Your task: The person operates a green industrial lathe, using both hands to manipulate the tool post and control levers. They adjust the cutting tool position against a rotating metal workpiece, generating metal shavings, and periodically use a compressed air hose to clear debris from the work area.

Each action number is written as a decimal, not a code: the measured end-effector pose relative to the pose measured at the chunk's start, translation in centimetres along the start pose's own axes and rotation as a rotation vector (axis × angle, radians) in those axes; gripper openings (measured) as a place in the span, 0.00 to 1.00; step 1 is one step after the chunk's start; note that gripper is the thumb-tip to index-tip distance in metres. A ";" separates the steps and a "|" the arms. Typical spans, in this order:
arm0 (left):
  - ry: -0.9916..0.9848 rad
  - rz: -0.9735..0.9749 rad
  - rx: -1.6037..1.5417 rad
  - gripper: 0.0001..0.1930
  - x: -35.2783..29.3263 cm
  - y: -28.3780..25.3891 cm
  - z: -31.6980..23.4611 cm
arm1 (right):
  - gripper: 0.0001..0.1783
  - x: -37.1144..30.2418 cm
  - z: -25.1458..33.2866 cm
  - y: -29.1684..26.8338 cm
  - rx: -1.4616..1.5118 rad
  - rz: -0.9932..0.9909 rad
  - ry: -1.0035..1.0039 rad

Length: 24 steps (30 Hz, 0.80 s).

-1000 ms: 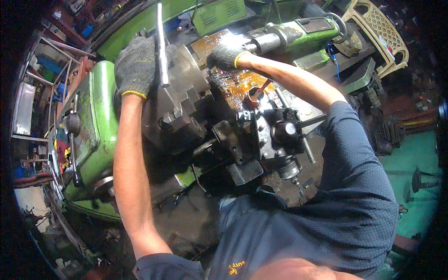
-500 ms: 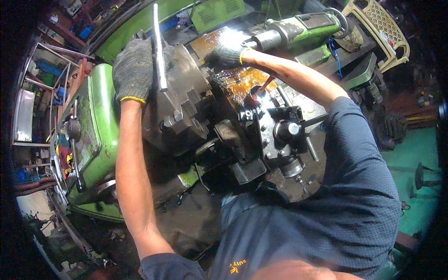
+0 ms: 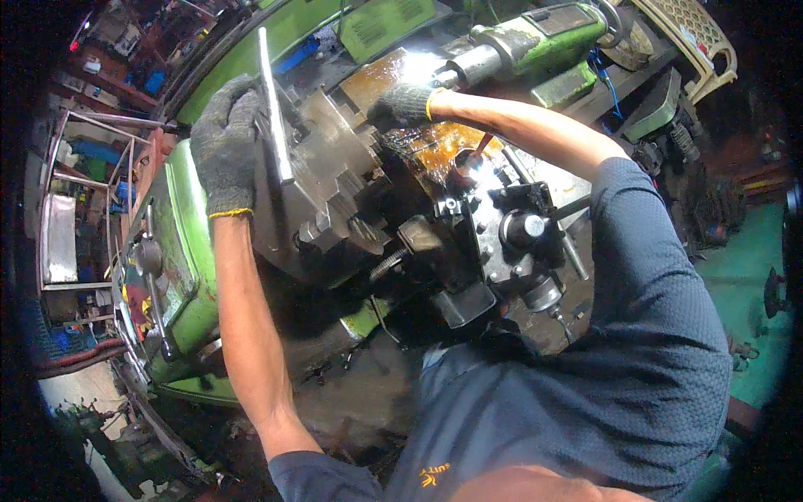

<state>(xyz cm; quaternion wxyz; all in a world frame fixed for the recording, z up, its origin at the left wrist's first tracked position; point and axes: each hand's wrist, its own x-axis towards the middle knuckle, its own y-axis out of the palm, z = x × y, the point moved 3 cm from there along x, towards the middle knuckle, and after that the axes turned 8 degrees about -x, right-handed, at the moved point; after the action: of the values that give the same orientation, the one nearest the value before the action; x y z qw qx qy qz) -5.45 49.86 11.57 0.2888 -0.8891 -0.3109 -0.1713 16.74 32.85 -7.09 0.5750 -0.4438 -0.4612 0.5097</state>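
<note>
Chuck key (image 3: 274, 105) is where the action is: a long steel bar standing nearly upright against the top of the big grey lathe chuck (image 3: 322, 188), with the left hand (image 3: 224, 146) (dark knit glove, yellow cuff) wrapped fully around it, fingers closed tight on the bar. Right hand (image 3: 403, 105), same kind of glove, reaches over the chuck to its far side, near the shiny spindle of the green tailstock (image 3: 535, 38). Can't tell whether it's gripping anything, the glare washes it out. Black tool post (image 3: 510, 230) sits just right of the chuck, over an oily brown bed. Green headstock (image 3: 180, 251) is on the left.
</note>
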 end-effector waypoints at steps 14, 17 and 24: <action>0.773 0.368 0.695 0.17 7.3 0.6 1.0 | 0.15 -1.0 0.1 -0.7 0.043 -0.062 0.006; 0.775 0.617 0.851 0.11 9.8 1.5 0.1 | 0.14 -0.6 1.2 -1.1 -0.045 0.047 0.030; 0.169 0.650 0.636 0.22 9.9 6.8 -5.7 | 0.13 -0.6 -0.6 0.3 -0.037 0.016 0.038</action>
<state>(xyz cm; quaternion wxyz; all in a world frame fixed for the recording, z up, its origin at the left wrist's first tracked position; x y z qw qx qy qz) 5.67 46.44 17.93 0.6105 -0.7905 -0.0287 -0.0399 17.22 32.25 -7.52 0.5714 -0.4675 -0.4559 0.4972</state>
